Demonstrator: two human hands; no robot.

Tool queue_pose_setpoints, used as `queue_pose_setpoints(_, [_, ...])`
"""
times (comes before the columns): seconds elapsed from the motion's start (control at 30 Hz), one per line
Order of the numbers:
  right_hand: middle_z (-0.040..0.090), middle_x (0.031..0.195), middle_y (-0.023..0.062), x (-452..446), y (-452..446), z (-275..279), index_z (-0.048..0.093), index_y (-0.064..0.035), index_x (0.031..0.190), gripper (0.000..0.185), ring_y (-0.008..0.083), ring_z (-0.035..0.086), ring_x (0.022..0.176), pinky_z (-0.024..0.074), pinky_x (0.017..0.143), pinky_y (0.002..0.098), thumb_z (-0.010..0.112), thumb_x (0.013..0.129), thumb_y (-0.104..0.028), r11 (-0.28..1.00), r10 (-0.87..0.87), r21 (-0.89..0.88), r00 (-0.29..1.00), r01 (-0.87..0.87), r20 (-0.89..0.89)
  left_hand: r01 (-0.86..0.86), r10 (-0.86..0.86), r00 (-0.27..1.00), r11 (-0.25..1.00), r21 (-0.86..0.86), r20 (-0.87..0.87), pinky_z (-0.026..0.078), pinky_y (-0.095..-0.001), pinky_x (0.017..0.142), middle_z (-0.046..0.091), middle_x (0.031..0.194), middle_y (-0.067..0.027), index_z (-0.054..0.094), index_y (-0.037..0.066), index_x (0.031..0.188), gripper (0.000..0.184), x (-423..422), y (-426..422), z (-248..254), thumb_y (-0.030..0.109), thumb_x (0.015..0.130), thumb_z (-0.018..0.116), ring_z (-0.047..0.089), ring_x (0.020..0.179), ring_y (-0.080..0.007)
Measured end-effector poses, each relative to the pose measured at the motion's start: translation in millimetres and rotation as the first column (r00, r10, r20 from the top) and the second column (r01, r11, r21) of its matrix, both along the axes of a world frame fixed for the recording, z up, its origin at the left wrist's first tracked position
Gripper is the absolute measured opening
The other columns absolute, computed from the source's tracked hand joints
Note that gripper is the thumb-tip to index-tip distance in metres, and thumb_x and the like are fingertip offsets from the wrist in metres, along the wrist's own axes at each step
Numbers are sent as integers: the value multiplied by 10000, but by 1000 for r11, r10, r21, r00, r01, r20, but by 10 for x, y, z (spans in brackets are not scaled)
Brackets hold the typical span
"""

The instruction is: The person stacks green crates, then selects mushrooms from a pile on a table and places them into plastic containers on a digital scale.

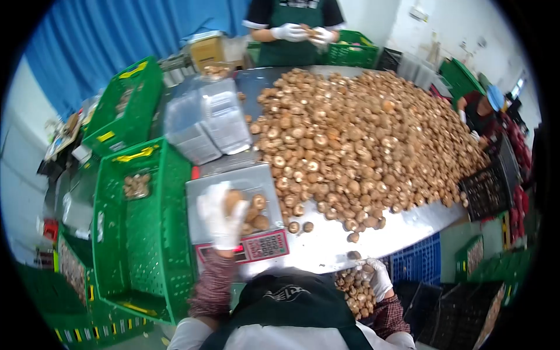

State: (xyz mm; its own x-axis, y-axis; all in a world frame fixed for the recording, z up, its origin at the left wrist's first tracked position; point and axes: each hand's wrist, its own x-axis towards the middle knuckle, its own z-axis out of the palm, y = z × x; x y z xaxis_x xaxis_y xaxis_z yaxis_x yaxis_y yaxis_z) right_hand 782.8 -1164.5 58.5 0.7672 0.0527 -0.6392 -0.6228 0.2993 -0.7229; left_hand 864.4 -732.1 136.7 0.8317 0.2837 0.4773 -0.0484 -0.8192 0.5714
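Observation:
My left hand (pixel 221 216), in a white glove and slightly blurred, is over the weighing scale (pixel 201 230). Its fingers curl round a brown mushroom (pixel 233 202). Several more mushrooms (pixel 259 221) lie on the scale beside it, apparently in a clear tray. Down by the table's front edge, my right hand (pixel 380 279), also gloved, is at the side of a heap of small mushrooms (pixel 357 294). Its fingers bend inward at the top of that heap; what they grip is too small to make out. The container under the heap is mostly hidden.
A large mushroom pile (pixel 361 146) covers much of the metal table (pixel 326 248). Stacked clear trays (pixel 213 119) stand behind the scale. At left, a green crate (pixel 131 233) holds one packed tray (pixel 137 185). A co-worker (pixel 294 35) stands opposite; another person (pixel 484 111) is far right.

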Motion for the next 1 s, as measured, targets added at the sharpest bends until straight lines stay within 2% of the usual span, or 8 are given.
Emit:
queue_pose_setpoints(0.13, [708,851,76,-236,-560,-149,685,20,960,320,120,606,642,457,569,230,591,917,-282,870,175,-447,977,-211,-120,-119,150,933,987,113,-328,215,-547,1117,309,1519,-146,315,149,1486,656,-104,471,-914,409,923,528,274,1406,-336])
queue_pose_setpoints(0.17, [698,862,85,-241,-606,-197,686,-40,997,273,188,639,705,489,625,283,606,895,-280,205,580,-913,795,-353,-178,-117,170,899,981,153,-403,194,-560,1123,270,1539,-140,248,164,1509,687,-100,473,-882,419,930,513,250,1417,-343])
queue_pose_setpoints(0.23, [675,953,108,-91,-479,-54,686,-131,1075,267,290,662,826,521,732,363,630,854,-270,-433,660,-875,585,-218,-472,-130,230,851,963,236,-472,170,-575,1130,240,1556,-131,167,186,1534,724,-100,439,-804,442,938,488,222,1431,-341])
queue_pose_setpoints(0.33, [615,1146,138,362,-230,-194,636,-152,1206,391,325,624,987,509,833,402,644,820,-216,136,599,-985,801,-106,-3,-132,118,906,991,-6,-407,160,-570,1133,260,1546,-131,237,248,1519,717,-44,430,-801,410,905,569,235,1425,-342])
queue_pose_setpoints(0.6, [531,1176,173,1411,498,-345,394,-156,1419,672,354,593,997,509,822,405,643,799,-87,-207,654,-968,756,140,-31,-167,303,862,927,335,-407,156,-559,1138,289,1529,-139,443,202,1424,661,-31,111,-228,335,821,678,253,1416,-344])
queue_pose_setpoints(0.73, [557,1123,176,1364,298,-320,484,-137,1358,629,356,597,960,482,874,385,514,772,91,501,466,-816,704,288,535,-83,105,988,979,184,-117,175,-540,1142,336,1492,-156,485,135,1382,627,-167,-85,-16,213,792,679,272,1404,-346])
queue_pose_setpoints(0.9, [617,844,125,1230,229,-390,662,-77,817,249,241,586,844,454,728,381,569,824,-307,-252,734,-968,651,-3,-194,352,-364,931,918,-180,-35,404,-389,1032,593,1228,-143,621,31,1180,362,-254,-651,-17,46,818,621,539,1175,-309])
queue_pose_setpoints(1.0, [592,794,103,1169,448,-362,647,-72,789,348,248,563,794,424,702,396,610,816,-417,-375,775,-914,593,153,-218,595,-658,742,734,-326,-129,475,-354,959,637,1175,-123,627,54,1180,331,-306,-1035,-317,65,849,627,620,1068,-264])
